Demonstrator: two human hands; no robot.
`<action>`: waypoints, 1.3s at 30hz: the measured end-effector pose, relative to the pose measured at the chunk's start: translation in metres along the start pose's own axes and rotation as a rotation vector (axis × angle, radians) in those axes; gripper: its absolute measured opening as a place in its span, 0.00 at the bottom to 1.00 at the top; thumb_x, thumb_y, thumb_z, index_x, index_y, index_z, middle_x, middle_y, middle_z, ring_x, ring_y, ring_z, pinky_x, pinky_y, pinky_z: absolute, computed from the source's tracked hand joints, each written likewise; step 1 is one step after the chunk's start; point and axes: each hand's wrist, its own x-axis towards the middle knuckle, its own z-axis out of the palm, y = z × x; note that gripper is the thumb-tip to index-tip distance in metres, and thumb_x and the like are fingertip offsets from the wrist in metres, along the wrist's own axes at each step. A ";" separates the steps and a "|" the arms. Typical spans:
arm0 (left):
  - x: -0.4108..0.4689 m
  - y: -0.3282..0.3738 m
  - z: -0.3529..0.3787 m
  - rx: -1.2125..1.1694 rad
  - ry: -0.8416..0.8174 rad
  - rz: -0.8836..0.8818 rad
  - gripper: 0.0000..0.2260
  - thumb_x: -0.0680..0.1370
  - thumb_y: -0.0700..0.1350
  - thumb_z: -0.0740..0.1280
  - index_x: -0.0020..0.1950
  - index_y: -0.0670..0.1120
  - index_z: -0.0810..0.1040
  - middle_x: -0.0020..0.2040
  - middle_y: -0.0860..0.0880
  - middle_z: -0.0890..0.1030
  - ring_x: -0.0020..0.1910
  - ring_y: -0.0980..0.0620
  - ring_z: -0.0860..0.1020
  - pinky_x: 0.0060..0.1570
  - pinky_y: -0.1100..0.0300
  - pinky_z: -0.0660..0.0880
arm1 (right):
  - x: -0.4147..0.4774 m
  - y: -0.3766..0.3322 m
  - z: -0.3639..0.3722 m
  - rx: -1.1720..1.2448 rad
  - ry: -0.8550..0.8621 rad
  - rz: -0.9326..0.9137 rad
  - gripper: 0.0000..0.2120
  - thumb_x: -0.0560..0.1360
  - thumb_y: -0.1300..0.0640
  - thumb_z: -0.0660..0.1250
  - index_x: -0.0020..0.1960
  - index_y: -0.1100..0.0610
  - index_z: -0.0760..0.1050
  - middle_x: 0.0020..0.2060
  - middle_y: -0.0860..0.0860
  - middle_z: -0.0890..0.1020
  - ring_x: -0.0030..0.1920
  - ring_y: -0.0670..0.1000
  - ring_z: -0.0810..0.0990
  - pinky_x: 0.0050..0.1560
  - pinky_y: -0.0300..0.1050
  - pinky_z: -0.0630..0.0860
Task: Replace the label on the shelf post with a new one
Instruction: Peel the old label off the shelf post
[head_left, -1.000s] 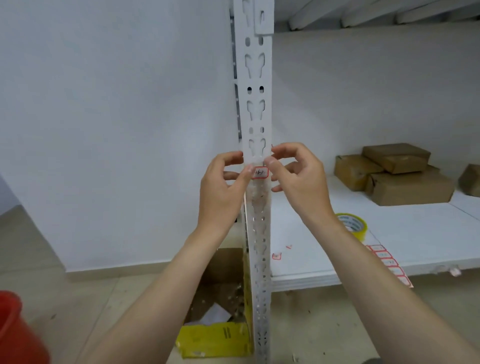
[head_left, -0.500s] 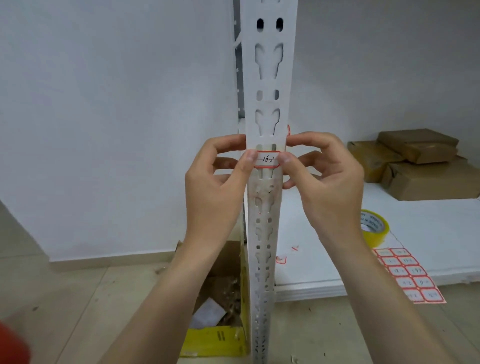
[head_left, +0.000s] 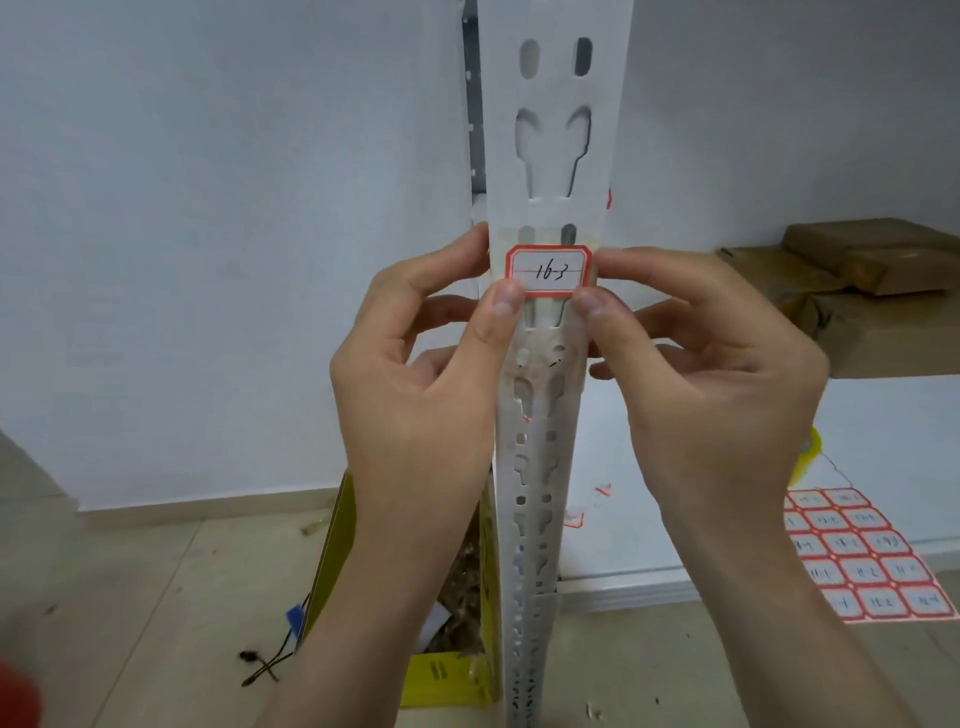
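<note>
A white slotted shelf post runs up the middle of the view. On its front, at chest height, sits a white label with a red border and the handwritten mark "16-3". My left hand pinches the label's lower left corner between thumb and forefinger, the forefinger curling behind the post's left edge. My right hand pinches the lower right corner the same way from the other side. Below the label the post shows worn, stained patches.
A sheet of red-bordered labels lies at the front edge of the white lower shelf, beside a yellow tape roll. Brown parcels sit at the back right. A yellow open box stands on the floor left of the post.
The view has closed in on the post and label. Both hands stay on the label's sides, thumbs now at its lower corners.
</note>
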 end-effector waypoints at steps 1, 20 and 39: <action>-0.003 -0.001 -0.001 0.018 -0.010 -0.003 0.12 0.80 0.42 0.71 0.64 0.47 0.82 0.59 0.51 0.85 0.55 0.50 0.85 0.44 0.65 0.83 | -0.001 0.000 0.000 -0.014 -0.002 -0.019 0.10 0.79 0.60 0.74 0.58 0.49 0.81 0.53 0.45 0.86 0.44 0.50 0.86 0.38 0.48 0.85; -0.015 0.003 -0.012 0.062 -0.033 0.004 0.11 0.81 0.37 0.68 0.60 0.50 0.84 0.55 0.54 0.86 0.52 0.57 0.86 0.39 0.71 0.80 | -0.002 0.000 0.002 -0.088 0.018 -0.125 0.11 0.79 0.62 0.74 0.62 0.57 0.83 0.51 0.50 0.84 0.44 0.45 0.84 0.41 0.31 0.80; -0.006 0.007 -0.006 0.119 -0.016 0.046 0.07 0.82 0.42 0.70 0.52 0.55 0.79 0.49 0.59 0.85 0.49 0.58 0.85 0.37 0.68 0.81 | 0.004 -0.012 0.000 -0.132 -0.091 -0.066 0.06 0.80 0.59 0.72 0.53 0.50 0.77 0.52 0.48 0.82 0.40 0.47 0.82 0.34 0.30 0.77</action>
